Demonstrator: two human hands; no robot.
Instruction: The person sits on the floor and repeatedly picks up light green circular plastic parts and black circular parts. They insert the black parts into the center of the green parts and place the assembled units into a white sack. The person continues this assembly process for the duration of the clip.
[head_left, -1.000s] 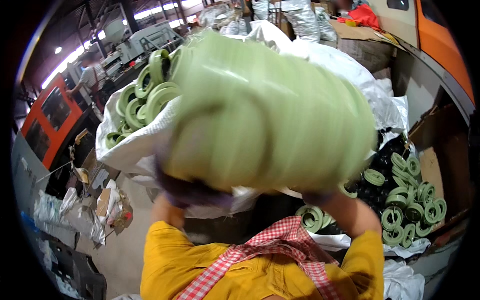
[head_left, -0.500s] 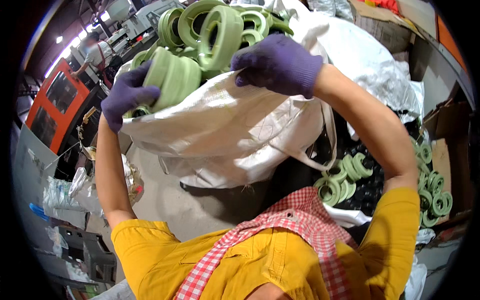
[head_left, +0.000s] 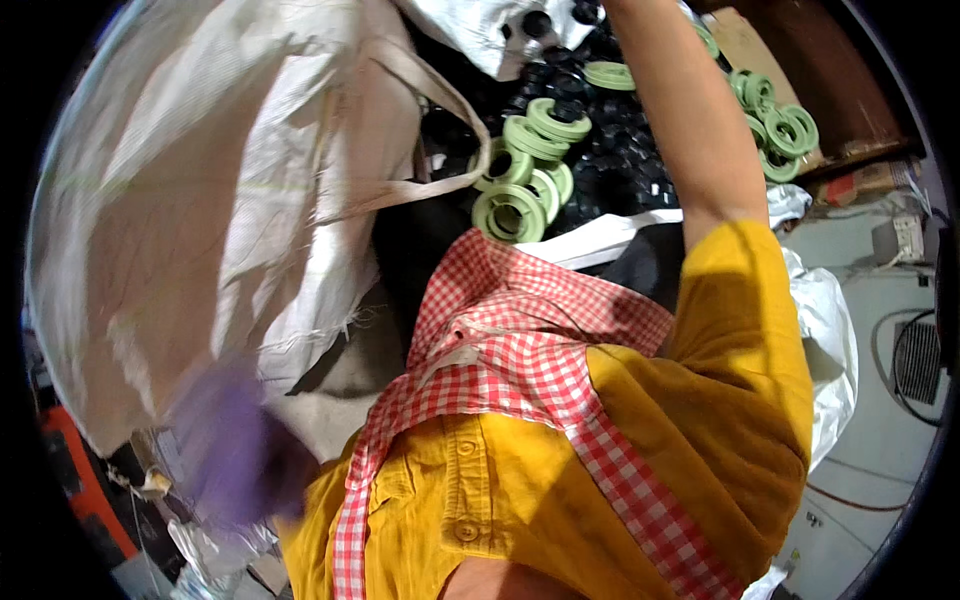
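My left hand [head_left: 235, 445], in a purple glove, is smeared by motion low at the left. It is close to the lower part of the large white woven sack [head_left: 270, 150], but its fingers cannot be made out. The sack fills the upper left, and its strap loop [head_left: 440, 185] hangs on the right side. Up at the top edge my right forearm runs out of the picture, so that hand is hidden. Several light green plastic rings [head_left: 508, 213] lie right of the strap, on a heap of small black round parts [head_left: 618, 150].
More green rings [head_left: 790, 130] lie at the upper right by brown cardboard [head_left: 755, 55]. White plastic sheeting [head_left: 822, 345] hangs beside a grey panel [head_left: 860, 470] with a cable. An orange frame [head_left: 85, 480] stands at the lower left.
The view has swung toward the right and down. My left hand has come off the green rings at the sack's mouth and dropped low. My right hand has left the picture at the top.
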